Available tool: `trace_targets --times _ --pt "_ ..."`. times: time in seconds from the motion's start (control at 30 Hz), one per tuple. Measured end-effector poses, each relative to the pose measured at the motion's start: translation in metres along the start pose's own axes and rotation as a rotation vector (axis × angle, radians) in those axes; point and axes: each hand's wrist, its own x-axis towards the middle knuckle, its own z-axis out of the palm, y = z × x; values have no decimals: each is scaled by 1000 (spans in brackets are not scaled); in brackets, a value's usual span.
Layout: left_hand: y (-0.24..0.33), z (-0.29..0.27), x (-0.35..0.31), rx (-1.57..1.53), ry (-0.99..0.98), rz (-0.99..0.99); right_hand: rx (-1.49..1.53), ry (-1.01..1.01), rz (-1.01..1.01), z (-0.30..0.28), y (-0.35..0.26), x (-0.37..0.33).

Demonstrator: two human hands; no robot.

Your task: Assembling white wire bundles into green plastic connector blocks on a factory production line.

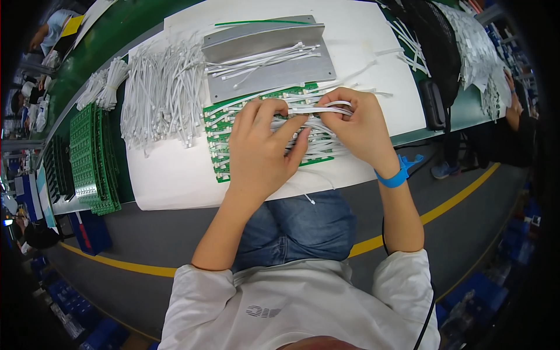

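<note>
Work with 2 bare hands above a populated panel, viewed from the head. The right hand (360,122) pinches 1 white lead (315,110) between thumb and fingers, the lead's tail curving within the grasp. The lead lies above the green circuit board (222,177), across which many similar leads are spread. The left hand (258,146) reaches over the board, its fingers bent at the lead's other end; whether they grip or merely steady it cannot be told. The step in hand appears to be aligning this lead at the board; the next move would seem to call for fine fingertip control, with neighbouring leads kept clear. Behind, the grey metal fixture (262,41), with a raised ledge, bears loose leads (265,61). A white sheet (175,189) on the desk (408,136) carries a large pile of leads (166,87). At lower left stands a blue bin (100,236); its contents cannot be made out.
</note>
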Motion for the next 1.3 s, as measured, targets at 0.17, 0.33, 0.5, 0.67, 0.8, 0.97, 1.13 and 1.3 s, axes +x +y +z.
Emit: trace_targets --times 0.17,0.33,0.5,0.67,0.8,0.97,1.13,1.3 --pt "1 -1 1 -14 -3 -4 -18 37 25 1 1 -1" --pt "2 -2 2 -13 -12 -5 -11 9 12 -2 -3 1" --pt "1 0 2 -20 -2 4 -40 -28 40 -5 -3 2" --pt "1 -1 1 -11 -4 8 -30 -27 23 -4 -2 3" --pt "2 -1 3 -15 -7 6 -4 -11 16 -4 -1 2" --pt "2 -1 2 -28 -3 -2 -21 -25 33 -5 -2 2" --pt "2 -2 2 -22 1 10 -97 -55 71 -4 -14 -3" --pt "2 -1 3 -15 -3 13 -349 -40 63 -1 -28 -2"
